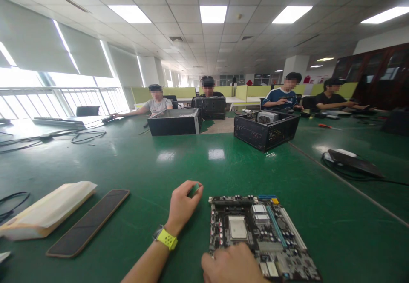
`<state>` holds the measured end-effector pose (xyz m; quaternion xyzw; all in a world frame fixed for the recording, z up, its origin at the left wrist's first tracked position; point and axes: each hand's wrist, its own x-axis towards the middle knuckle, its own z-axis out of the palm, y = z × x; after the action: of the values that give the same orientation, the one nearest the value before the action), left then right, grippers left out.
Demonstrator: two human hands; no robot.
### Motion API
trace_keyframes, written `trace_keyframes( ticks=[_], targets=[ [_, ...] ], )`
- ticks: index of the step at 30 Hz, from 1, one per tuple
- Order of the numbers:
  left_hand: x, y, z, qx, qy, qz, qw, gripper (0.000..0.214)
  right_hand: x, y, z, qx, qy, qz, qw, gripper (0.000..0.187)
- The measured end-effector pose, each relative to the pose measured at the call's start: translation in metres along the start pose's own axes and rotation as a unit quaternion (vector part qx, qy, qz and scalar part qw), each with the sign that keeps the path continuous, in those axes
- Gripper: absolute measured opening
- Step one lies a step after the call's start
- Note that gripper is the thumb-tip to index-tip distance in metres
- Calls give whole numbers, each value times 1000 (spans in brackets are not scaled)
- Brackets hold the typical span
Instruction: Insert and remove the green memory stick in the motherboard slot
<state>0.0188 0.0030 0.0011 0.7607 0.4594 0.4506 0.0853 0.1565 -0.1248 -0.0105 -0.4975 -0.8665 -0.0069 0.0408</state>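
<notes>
A bare motherboard (257, 246) lies flat on the green table, with a silver square processor (237, 227) seated in its socket. Left of the board's far corner, my left hand (185, 202) is raised and pinches a small green circuit board (194, 190), mostly covered by the fingers. A watch with a lime-yellow strap (167, 239) is on that wrist. My right hand (234, 264) is curled over the near left part of the motherboard, below the processor. Its fingertips are hidden, so I cannot make out what they grip.
A phone (89, 223) and a pale paper packet (47, 210) lie on the left. Farther back stand computer cases (174, 124) (266, 130). A black device with cables (354, 164) and a red screwdriver (325, 126) are on the right. Several people sit across the table.
</notes>
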Motion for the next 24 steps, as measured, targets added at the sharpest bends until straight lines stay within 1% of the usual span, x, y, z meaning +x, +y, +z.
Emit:
trace_keyframes(
  ticks=[2,4,5,8,10,12,13,14,16,19,22,24],
  targets=[
    [0,-1,0,-1,0,0,1000,16,-6,26,-16,10,15,40,999,13],
    [0,0,0,0,-1,-1,1000,16,-9,63,-27,7,52,121,991,17],
    [0,0,0,0,-2,-1,1000,16,-10,85,-31,-2,54,168,984,17],
    [0,3,0,0,-9,3,1000,15,-10,156,-36,-28,38,311,949,21],
    [0,4,1,0,-13,8,1000,15,-12,197,-38,-27,24,386,922,24],
    [0,4,1,1,-18,13,1000,16,-18,227,-40,-6,18,435,900,25],
    [0,4,1,2,-20,15,1000,16,-21,237,-40,7,18,451,892,25],
    [0,5,1,3,-23,16,1000,16,-24,243,-40,17,17,460,887,25],
    [0,5,1,3,-30,16,999,16,-29,249,-39,22,20,462,887,26],
    [0,6,1,-3,-41,16,999,16,-28,244,-37,0,33,437,899,29],
    [0,8,2,-13,-56,23,998,17,-23,224,-36,-20,47,398,916,30],
    [-1,9,3,-17,-67,28,997,16,-20,198,-38,-14,55,354,933,32]
  ],
)
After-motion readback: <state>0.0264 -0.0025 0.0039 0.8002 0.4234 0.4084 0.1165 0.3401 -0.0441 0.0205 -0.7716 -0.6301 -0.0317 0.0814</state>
